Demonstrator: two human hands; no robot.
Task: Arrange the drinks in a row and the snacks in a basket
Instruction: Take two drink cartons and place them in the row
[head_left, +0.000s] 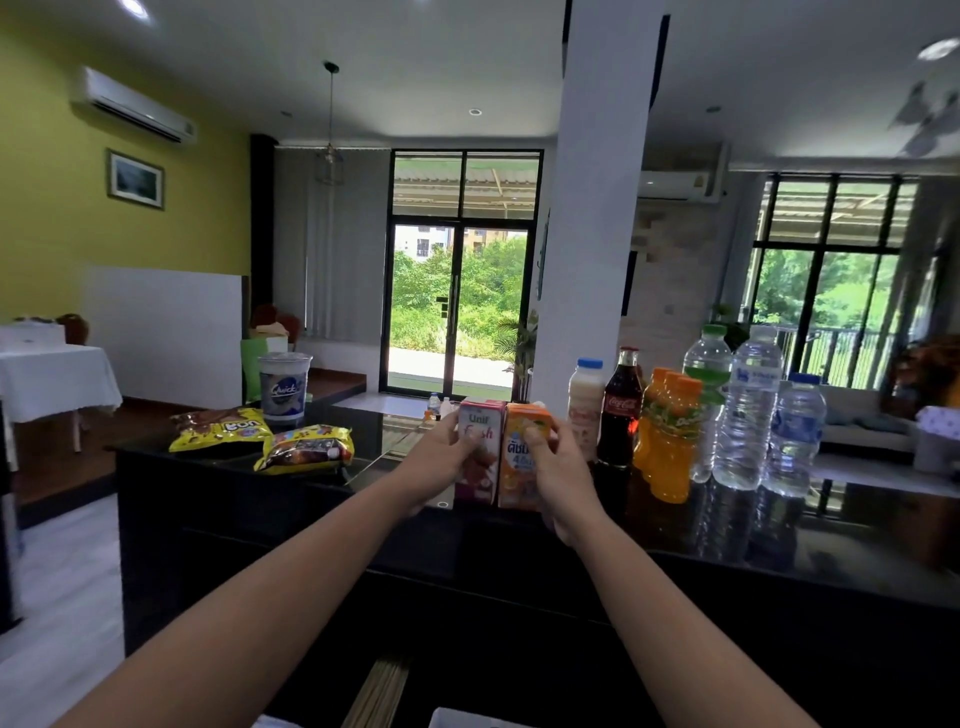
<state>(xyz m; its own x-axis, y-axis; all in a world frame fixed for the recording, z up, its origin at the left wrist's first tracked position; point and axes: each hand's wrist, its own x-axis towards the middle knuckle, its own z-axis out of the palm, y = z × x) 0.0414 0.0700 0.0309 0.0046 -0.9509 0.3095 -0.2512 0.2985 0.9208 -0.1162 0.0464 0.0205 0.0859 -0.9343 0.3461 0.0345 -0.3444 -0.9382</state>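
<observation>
On the black counter (519, 525) my left hand (441, 457) grips a pink Unif juice carton (480, 421), and my right hand (558, 467) grips an orange juice carton (522, 467) right beside it. Both cartons stand upright and touch. To their right runs a row of drinks: a white milk bottle (584, 400), a cola bottle (619, 415), orange drink bottles (667, 441) and several water bottles (748, 415). Two yellow snack bags (221, 428) (306, 447) lie at the counter's left, with a Quick cup (284, 387) behind them. No basket can be seen.
A white pillar (597, 208) rises behind the counter. A table with a white cloth (52, 379) stands at the far left. Bare counter shows between the snack bags and the cartons. Something white (467, 719) peeks in at the bottom edge.
</observation>
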